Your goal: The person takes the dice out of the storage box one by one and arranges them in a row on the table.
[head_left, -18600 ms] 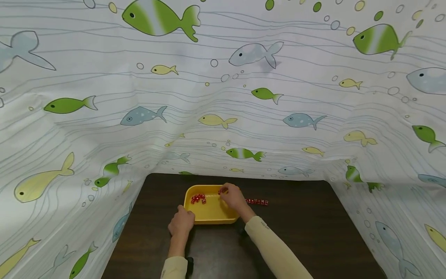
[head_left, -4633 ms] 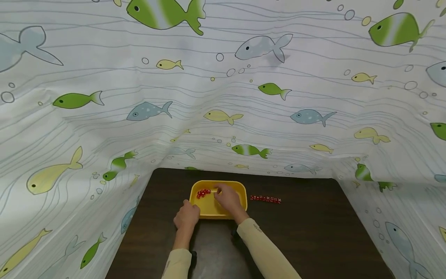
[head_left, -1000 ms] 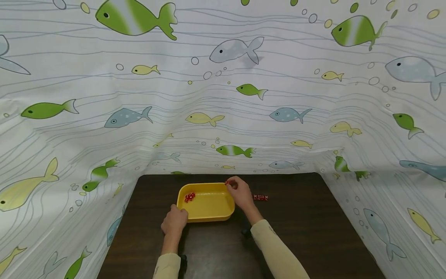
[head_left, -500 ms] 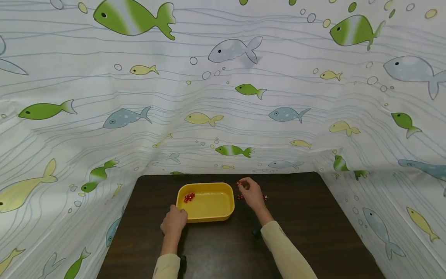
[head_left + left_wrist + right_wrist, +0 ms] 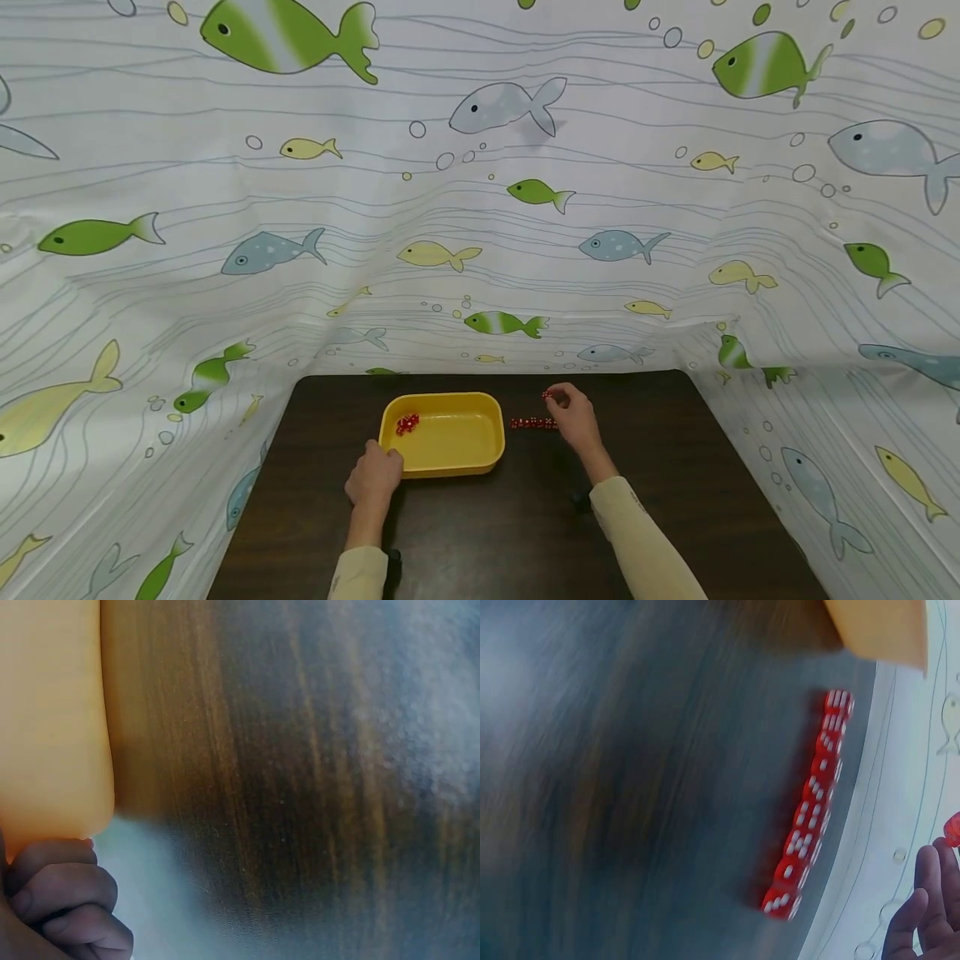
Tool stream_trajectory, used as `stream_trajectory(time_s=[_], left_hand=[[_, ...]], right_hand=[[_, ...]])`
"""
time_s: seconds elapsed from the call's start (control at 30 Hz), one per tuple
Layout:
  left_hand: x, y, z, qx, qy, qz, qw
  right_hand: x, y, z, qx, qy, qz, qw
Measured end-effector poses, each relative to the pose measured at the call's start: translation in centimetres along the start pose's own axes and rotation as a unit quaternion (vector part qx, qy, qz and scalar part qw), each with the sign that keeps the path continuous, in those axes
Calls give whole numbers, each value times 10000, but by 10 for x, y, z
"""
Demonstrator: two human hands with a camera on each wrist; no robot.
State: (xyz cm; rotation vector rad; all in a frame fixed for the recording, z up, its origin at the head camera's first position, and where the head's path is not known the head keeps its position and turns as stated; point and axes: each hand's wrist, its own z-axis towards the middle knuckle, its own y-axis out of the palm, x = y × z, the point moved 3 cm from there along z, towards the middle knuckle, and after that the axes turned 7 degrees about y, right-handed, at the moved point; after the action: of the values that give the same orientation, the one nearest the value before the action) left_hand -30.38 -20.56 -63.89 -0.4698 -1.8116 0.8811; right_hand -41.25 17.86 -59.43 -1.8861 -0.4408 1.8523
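My left hand grips the near left corner of a yellow plastic tray; its curled fingers show under the tray wall in the left wrist view. A small heap of red dice lies in the tray's left part. To the right of the tray, a straight row of red dice stands on the table. My right hand pinches a single red die between its fingertips, raised above and behind the row's right end, which it partly covers in the head view.
The dark wooden table ends at the back against a white curtain printed with fish, which also encloses both sides. The tray's right edge sits close to the left end of the row.
Over the last second my right hand has carried the die rightward from the tray's far right corner, past the row. Compared with 4.6 seconds ago, the tray's heap looks smaller. The left hand keeps its grip.
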Motion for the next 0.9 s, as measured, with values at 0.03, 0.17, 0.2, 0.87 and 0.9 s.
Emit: stream_trajectory(time_s=[0.03,0.17,0.2,0.87,0.9], left_hand=[[-1,0,1,10,-5,3,10000],[-2,1,2,3,-27,15,10000],[-2,1,2,-4,-32,16,10000],[0,1,0,-37,-23,17,10000],[0,0,0,-23,-24,20,10000]], right_hand=[[3,-4,0,13,24,-5,10000],[13,-18,0,26,132,-54,9999],[16,-21,0,19,154,-61,9999],[59,-49,-6,85,871,-934,9918],[59,-48,-6,49,875,-962,9915]])
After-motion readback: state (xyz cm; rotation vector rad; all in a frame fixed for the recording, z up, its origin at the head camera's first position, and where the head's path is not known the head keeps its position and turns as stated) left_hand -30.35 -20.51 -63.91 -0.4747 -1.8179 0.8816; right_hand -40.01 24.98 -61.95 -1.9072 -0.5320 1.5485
